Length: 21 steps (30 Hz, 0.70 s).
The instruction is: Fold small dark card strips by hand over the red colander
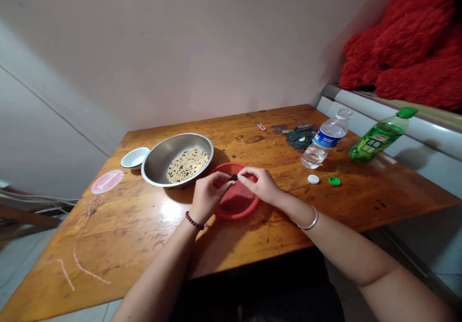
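Over a red plastic basket [236,214], both hands meet at a small dark piece [234,177]. My left hand [210,194] pinches it from the left, and my right hand [262,185] pinches it from the right. What the piece is made of is too small to tell. Just left of the basket stands a steel bowl [155,168] with pale and black beans [189,164] in it. A pile of dark green and dark flat pieces [301,136] lies at the back right of the table.
The wooden table [144,230] bears an uncapped water bottle [327,139], a green bottle [380,139], a white cap [313,179], a green cap [334,181], a small white bowl [134,157], a pink disc [107,182] and string [77,242]. Red yarn [407,47] is heaped at right.
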Motion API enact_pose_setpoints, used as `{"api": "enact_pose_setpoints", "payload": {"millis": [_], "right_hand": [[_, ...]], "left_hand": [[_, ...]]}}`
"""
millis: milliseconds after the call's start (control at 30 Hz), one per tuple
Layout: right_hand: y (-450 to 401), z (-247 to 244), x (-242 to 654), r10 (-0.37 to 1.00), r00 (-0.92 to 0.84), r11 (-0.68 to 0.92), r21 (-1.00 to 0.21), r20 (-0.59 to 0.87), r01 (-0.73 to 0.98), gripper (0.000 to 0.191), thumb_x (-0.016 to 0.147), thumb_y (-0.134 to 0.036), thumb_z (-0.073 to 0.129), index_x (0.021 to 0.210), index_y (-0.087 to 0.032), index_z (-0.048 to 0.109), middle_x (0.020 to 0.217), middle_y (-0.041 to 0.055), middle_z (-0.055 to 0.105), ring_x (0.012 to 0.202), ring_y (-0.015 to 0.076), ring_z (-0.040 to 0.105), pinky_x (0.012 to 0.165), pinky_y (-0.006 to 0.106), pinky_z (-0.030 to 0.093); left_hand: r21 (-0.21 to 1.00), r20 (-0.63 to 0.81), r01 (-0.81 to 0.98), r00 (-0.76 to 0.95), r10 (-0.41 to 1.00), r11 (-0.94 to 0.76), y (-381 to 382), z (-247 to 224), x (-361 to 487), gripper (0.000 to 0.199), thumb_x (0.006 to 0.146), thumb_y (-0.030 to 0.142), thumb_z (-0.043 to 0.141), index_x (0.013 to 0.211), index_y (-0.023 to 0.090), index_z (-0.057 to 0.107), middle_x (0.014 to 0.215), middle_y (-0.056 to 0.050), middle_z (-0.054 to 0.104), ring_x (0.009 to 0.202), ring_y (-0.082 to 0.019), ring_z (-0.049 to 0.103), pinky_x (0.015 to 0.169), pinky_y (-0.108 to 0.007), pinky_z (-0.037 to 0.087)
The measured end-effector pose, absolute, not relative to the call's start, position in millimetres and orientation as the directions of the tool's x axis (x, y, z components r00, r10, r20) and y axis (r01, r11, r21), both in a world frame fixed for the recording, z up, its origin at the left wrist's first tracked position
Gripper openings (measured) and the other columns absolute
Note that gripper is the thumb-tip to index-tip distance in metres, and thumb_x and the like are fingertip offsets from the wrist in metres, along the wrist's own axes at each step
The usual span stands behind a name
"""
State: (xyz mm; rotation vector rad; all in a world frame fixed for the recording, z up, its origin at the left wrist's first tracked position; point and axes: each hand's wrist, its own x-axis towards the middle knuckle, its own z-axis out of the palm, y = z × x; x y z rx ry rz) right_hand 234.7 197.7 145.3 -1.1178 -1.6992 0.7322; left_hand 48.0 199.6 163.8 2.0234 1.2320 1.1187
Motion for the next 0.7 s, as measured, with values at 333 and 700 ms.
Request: {"api": "enact_pose_setpoints", "payload": {"millis": [333, 700], "right_hand": [[197.5, 140.4, 234.7, 0.941, -0.172, 0.329, -0.906, 0.291, 0.267, 0.017, 0.083, -0.029, 0.060, 0.087, -0.020, 0.074, 0.088, 0.0052, 0.076, 0.083, 0.0218, 0.071, 0.078, 0.034, 0.054], [195.8, 142.9, 235.7, 0.937, -0.226, 0.322, -0.911, 0.267, 0.258, 0.020, 0.085, -0.031, 0.057, 0.087, -0.020, 0.074, 0.088, 0.0045, 0.076, 0.084, 0.0215, 0.070, 0.080, 0.034, 0.053]], "left_hand": [[0.606, 0.457, 0.601, 0.273, 0.847, -0.521, 193.5, 163.5, 52.4, 0.018, 0.083, 0.034, 0.067, 0.093, 0.021, 0.060, 0.088, -0.001, 0.068, 0.078, -0.013, 0.064, 0.072, -0.024, 0.051], [0.364, 0.587, 0.708, 0.330, 0.739, -0.605, 193.3, 159.6, 53.3, 0.019, 0.087, 0.039, 0.062, 0.085, 0.020, 0.062, 0.091, -0.004, 0.063, 0.086, -0.015, 0.059, 0.075, -0.024, 0.047]]}}
